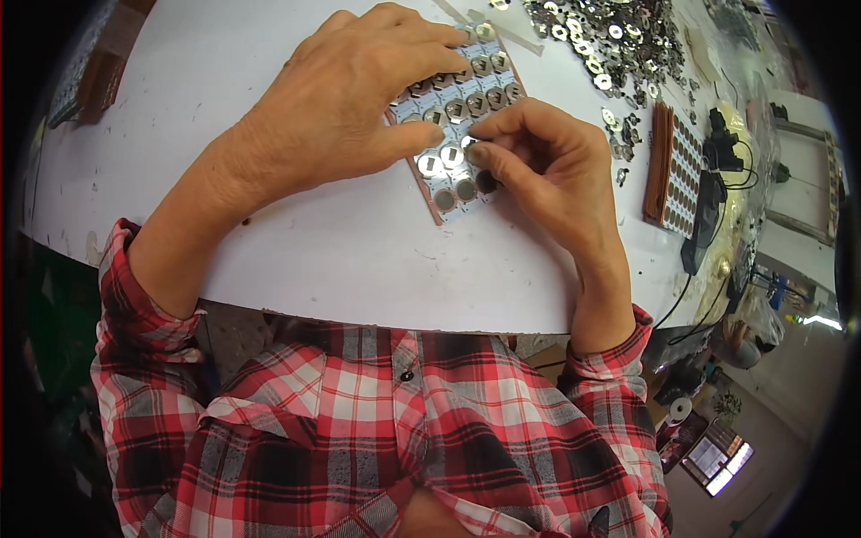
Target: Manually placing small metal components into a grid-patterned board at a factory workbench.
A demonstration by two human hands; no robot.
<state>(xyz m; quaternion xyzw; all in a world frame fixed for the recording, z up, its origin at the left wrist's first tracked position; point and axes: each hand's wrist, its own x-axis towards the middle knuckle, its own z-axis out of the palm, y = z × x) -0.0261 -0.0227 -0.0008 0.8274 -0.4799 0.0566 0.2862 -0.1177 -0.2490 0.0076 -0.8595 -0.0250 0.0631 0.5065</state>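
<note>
A flat panel (452,212) of small pale-blue circuit boards lies tilted on the white table. Rows of round silver metal pieces (456,109) sit on its boards; the nearest row shows plain dark-grey discs (465,190). My left hand (345,99) rests over the panel's left and far part, fingers spread and thumb along its left side. Thumb and forefinger of my right hand (556,166) are pinched together at the panel's right side. A shiny round metal piece (468,142) shows at their tips, partly hidden by the fingers.
Loose metal pieces (599,54) are heaped at the far right of the table (359,260). A stack of similar panels (677,175) stands at the right, beside black plugs and cables (704,220). Another stack (90,85) is at the far left.
</note>
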